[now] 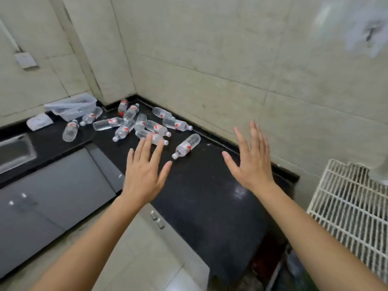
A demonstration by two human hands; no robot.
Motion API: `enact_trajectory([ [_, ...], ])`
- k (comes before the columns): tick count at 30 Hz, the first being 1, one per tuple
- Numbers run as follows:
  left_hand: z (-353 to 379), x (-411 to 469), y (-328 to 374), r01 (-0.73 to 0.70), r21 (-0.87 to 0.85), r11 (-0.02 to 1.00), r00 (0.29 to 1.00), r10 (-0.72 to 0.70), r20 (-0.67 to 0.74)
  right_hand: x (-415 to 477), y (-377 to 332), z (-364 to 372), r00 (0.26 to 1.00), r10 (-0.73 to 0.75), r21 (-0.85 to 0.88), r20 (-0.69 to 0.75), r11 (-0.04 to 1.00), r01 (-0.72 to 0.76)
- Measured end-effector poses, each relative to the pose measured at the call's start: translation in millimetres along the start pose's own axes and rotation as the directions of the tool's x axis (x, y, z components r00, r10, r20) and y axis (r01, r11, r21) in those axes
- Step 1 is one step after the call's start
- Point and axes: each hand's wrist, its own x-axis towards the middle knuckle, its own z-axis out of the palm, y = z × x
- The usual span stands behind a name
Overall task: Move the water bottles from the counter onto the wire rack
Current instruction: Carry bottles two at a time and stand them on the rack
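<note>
Holding nothing, left hand [144, 175] and right hand [253, 160] hover flat, fingers spread, above the counter [210, 196].

Beyond the left hand [144, 179], clear water bottles [185, 146] carry red-and-white labels and white caps. The desk [210, 206] under it is black, finely speckled. Right of the right hand [254, 164], the wire rack [346, 206] is a white grid.

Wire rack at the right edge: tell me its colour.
The metal wire rack is white, shown best in the head view.
</note>
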Motion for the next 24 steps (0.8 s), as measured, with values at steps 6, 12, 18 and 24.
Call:
enact_trajectory([
  [6, 21, -12, -153, 0.124, 0.150, 0.981, 0.943, -0.164, 0.289, 29, -111, 113, 0.965, 0.004, -0.048, 0.261, 0.999, 0.009],
  [12, 53, -12, -241, 0.149, 0.167, 0.975, 0.858, -0.212, 0.468, 36, -164, 184, 0.893, -0.029, -0.069, 0.448, 0.995, 0.067],
  [18, 103, 27, -272, 0.075, 0.148, 0.986, 0.830, -0.144, 0.538, 54, -164, 235, 0.856, -0.004, -0.113, 0.517, 0.991, 0.073],
  [24, 173, 104, -276, -0.068, 0.111, 0.991, 0.787, -0.015, 0.617, 80, -138, 296, 0.821, 0.135, -0.164, 0.555, 0.985, -0.051],
])
